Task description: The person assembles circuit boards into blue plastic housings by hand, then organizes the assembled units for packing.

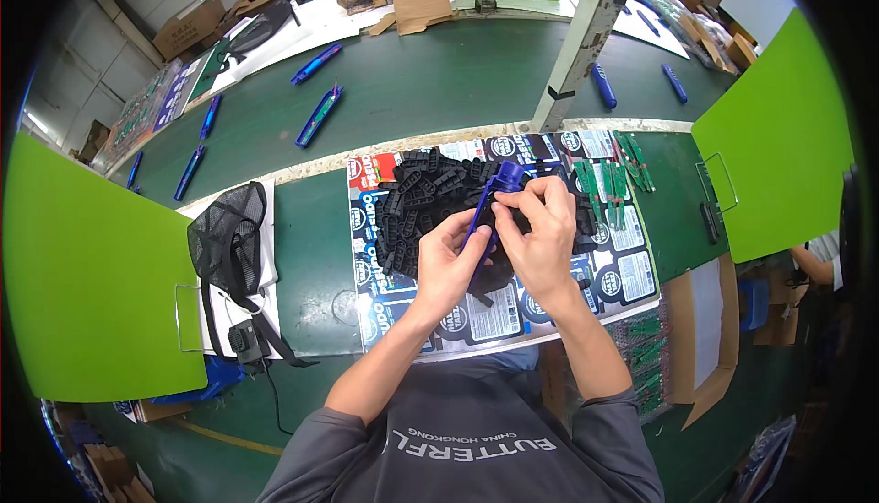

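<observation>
Both hands meet over a printed sheet [383, 313] on the bench. Between them is a long blue plastic housing [509, 176], tilted, with its wider end pointing away from me. My left hand [445, 260] is closed round its lower side, the thumb along the edge. At the upper part, the fingers of my right hand [538, 233] pinch and press against the housing's open face; anything small under those fingertips is hidden. A heap of black plastic parts [412, 201] lies behind and left of the hands. Several narrow green circuit boards [615, 183] are to the right.
Beyond a pale ledge runs a green conveyor belt [403, 82] carrying several blue housings [320, 117]. A metal post [579, 54] rises at its near edge. Green panels [101, 274] flank the bench. A black mesh bag [229, 239] lies left; an open carton [714, 338] stands lower right.
</observation>
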The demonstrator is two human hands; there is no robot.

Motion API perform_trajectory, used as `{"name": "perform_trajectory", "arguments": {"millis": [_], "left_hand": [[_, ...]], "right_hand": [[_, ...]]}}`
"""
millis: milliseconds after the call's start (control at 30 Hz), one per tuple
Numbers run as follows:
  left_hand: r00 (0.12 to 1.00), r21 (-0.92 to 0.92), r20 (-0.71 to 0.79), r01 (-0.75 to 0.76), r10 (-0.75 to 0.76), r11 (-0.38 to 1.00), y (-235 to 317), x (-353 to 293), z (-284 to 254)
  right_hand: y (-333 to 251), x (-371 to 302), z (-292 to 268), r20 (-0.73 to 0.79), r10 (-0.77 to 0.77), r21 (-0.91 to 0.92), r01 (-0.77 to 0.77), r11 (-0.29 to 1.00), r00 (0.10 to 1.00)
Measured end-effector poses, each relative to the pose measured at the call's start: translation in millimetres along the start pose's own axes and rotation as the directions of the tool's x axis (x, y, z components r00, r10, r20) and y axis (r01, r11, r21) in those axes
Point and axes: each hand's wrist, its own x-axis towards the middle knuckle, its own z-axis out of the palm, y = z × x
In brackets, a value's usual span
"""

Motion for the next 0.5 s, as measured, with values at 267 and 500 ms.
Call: {"name": "perform_trajectory", "arguments": {"millis": [267, 500], "left_hand": [[0.941, 0.426, -0.121, -0.239, 0.317, 0.872, -11, -5, 3], [0.954, 0.476, -0.046, -0.239, 0.295, 0.847, -25, -6, 4]], "right_hand": [[11, -16, 9, 0.011, 0.426, 0.417, -0.392, 0.820, 0.905], [49, -21, -12, 0.341, 0.403, 0.525, -0.528, 0.668, 0.849]]}}
